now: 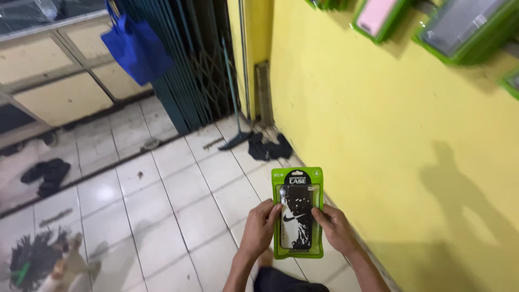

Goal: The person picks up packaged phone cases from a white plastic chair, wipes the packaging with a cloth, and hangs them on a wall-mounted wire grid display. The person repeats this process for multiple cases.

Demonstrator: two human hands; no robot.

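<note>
Holding the green phone-case packet flat and upright in front of the yellow wall, left hand pinching its left edge, right hand gripping the right edge (fingers closed on the plastic). Keeping thumbs off the dark case inside, steadying evenly.

Both forearms bare, no sleeves, no rings/watch visible; dark shorts at btm edge.

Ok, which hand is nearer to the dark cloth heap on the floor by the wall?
Left, slightly. The left hand grips the green phone-case package on the edge facing the dark cloth heap farther up the floor; the right hand grips the opposite edge, closer to the yellow wall.
</note>
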